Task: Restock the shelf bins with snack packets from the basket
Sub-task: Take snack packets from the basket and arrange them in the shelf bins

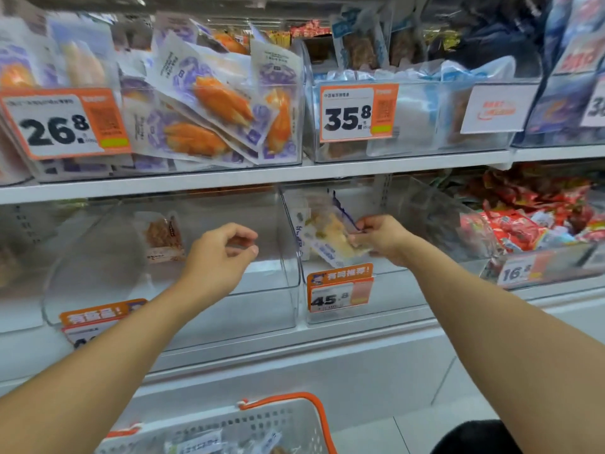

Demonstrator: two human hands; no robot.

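1. A person faces store shelves of clear plastic bins, both bare arms reaching forward to the lower shelf.
2. The right hand pinches a snack packet by its right edge, fingers and thumb curled onto it. The packet sits just inside the mouth of the middle bin, the one carrying an orange 45.8 price tag.
3. The packet lies to the left of that grip, tilted, its long axis running from upper left down to lower right. It appears above the bin floor, not resting on it.
4. The left hand hovers in front of the neighbouring bin on the left, fingers loosely curled, thumb and forefinger close together, holding nothing visible.
5. The right hand is plainly the nearer one; the likely next move is to push the packet deeper and let go.
6. The white basket with orange handles sits below, between the arms, with more packets inside.
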